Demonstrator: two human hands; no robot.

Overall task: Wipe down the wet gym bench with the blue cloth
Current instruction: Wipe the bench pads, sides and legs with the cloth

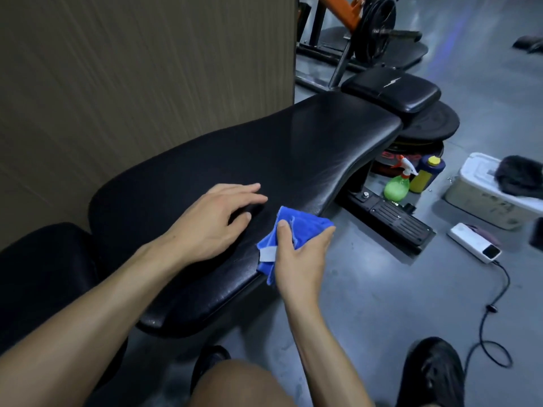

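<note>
Both hands worked: my left hand (219, 214) lay flat on the gym bench (264, 160) — my right hand (296, 257) clutched the blue cloth (296, 223) at its near edge; droplets remained, wiping looked unfinished.

I have 1 camera, worn on my head, and it looks forward and steeply down over my own arms. It sits close above the bench (264, 160), whose black pad runs from the lower left up toward the upper right and fills the middle of the view. My left hand (211, 221) and right hand (299, 259) come in from the bottom edge, near the lens. The wide angle bends the edges: the wall (132, 69) leans along the left, and the floor (484, 98) spreads away at the right. My knee (235, 386) and shoe (432, 374) show at the bottom.
</note>
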